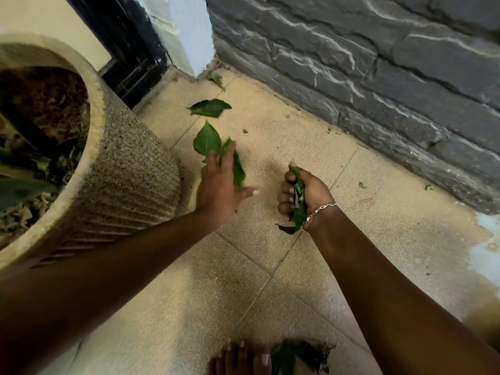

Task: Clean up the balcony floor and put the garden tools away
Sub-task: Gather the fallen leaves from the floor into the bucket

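Two green leaves lie close together on the tan tiled floor (270, 266): a broad leaf (207, 140) and, just to its right, a narrower leaf (238, 170) partly hidden by the left hand (216, 185). That hand is spread flat, fingers straight and thumb held out to the right, with its fingertips over both leaves. Whether it touches them cannot be told.

A third leaf (209, 107) lies farther off on the same floor, and a small curled leaf (215, 77) sits in the corner where the walls meet. Tiny green scraps (362, 185) are scattered along the foot of the wall.

Well apart from the left, the right hand (305, 193) is a closed fist gripping a bunch of leaves (299, 209), whose ends stick out above and below the curled fingers. A thin silver bracelet (322, 209) circles that wrist.

At the lower edge, a heap of leaves (297, 355) rests on the floor just beside a bare foot (240, 358).

To the left stands a large pebble-textured planter (121, 185) holding dark soil and dry litter. A grey stone wall (378, 77) runs along the right, and a black door frame (127, 50) stands behind the planter.
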